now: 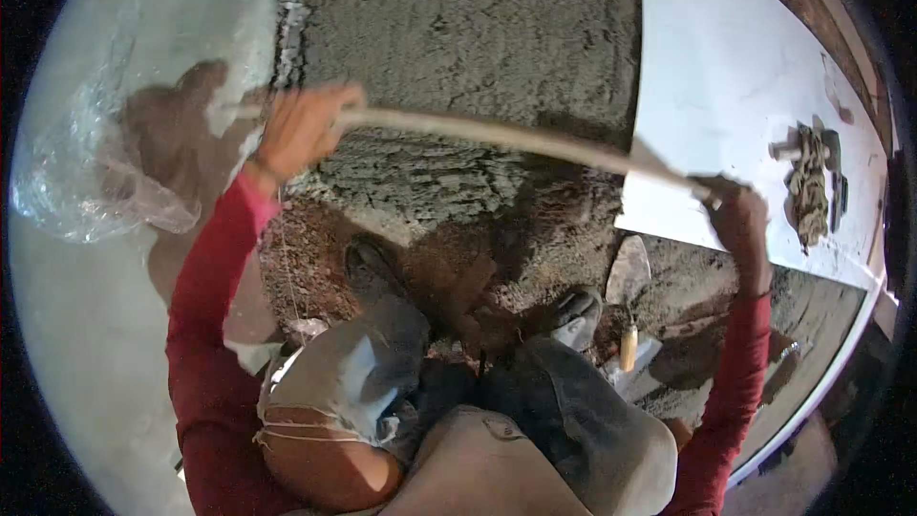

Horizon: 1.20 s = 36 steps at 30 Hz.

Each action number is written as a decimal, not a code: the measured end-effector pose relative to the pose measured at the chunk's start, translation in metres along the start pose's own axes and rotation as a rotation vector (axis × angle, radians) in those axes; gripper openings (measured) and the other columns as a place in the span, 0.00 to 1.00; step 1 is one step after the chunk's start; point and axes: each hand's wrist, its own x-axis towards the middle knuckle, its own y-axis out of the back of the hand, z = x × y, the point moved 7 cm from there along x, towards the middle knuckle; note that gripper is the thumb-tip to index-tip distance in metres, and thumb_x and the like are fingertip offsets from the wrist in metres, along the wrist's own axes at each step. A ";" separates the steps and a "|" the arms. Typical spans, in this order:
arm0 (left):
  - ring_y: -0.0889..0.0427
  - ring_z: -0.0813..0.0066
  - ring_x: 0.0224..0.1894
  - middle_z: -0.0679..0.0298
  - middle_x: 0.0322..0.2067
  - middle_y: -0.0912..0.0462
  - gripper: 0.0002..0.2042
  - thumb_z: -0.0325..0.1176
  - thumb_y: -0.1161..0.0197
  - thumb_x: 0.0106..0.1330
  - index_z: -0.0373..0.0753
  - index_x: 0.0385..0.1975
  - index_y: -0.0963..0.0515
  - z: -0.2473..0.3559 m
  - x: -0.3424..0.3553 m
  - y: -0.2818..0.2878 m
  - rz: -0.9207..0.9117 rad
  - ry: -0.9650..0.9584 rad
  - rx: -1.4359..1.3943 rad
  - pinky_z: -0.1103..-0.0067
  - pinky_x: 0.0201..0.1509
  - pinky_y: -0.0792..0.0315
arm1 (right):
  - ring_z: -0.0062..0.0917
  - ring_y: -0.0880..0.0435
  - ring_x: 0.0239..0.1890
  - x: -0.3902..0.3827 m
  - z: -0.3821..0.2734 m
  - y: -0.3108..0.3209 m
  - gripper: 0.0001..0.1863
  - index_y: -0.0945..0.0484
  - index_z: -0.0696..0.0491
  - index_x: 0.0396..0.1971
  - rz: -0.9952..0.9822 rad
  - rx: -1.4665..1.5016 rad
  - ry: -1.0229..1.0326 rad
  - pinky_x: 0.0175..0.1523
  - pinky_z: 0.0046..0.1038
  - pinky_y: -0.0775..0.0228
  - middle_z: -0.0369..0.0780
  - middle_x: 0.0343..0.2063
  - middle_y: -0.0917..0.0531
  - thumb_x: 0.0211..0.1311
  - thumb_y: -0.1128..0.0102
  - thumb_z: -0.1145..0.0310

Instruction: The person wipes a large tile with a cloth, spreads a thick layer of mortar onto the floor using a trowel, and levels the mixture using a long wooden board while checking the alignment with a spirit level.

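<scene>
I am crouched over a bed of wet grey mortar. A long pale straightedge batten lies across it, held at both ends. My left hand grips its left end near the plastic-covered tile. My right hand grips its right end at the edge of a large white tile. Both sleeves are red.
A trowel with a wooden handle lies on the mortar by my right foot. Clear plastic sheet covers the pale floor at left. A pile of small tools and rags rests on the white tile. My feet stand in the mortar.
</scene>
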 end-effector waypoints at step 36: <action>0.17 0.64 0.46 0.63 0.45 0.16 0.21 0.24 0.33 0.52 0.46 0.48 0.19 0.016 -0.092 0.094 0.566 0.125 0.256 0.74 0.50 0.23 | 0.44 0.27 0.49 -0.236 -0.037 -0.202 0.18 0.29 0.59 0.49 0.299 0.117 -0.420 0.53 0.41 0.35 0.51 0.46 0.26 0.65 0.39 0.65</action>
